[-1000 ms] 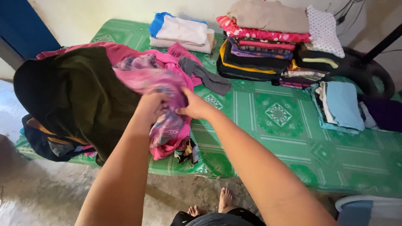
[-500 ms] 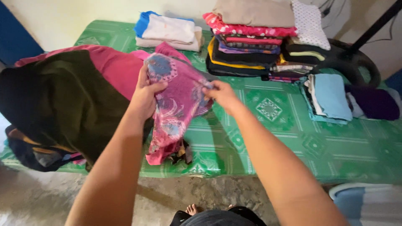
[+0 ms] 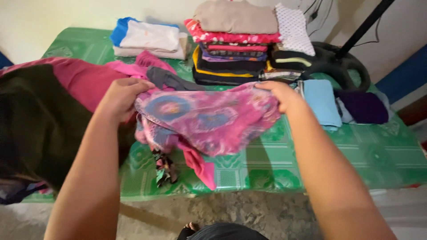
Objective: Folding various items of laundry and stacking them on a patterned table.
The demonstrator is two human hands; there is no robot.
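We hold a pink patterned cloth [image 3: 209, 118] stretched between both hands, the left hand [image 3: 121, 98] pinching one edge and the right hand [image 3: 278, 94] the other, fingers closed on the fabric so it hangs flat above the tabletop [image 3: 311, 153]. Beyond our fingers stands a folded stack [image 3: 233, 44]; left of them lies an unsorted heap [image 3: 49, 115]. No containers show.
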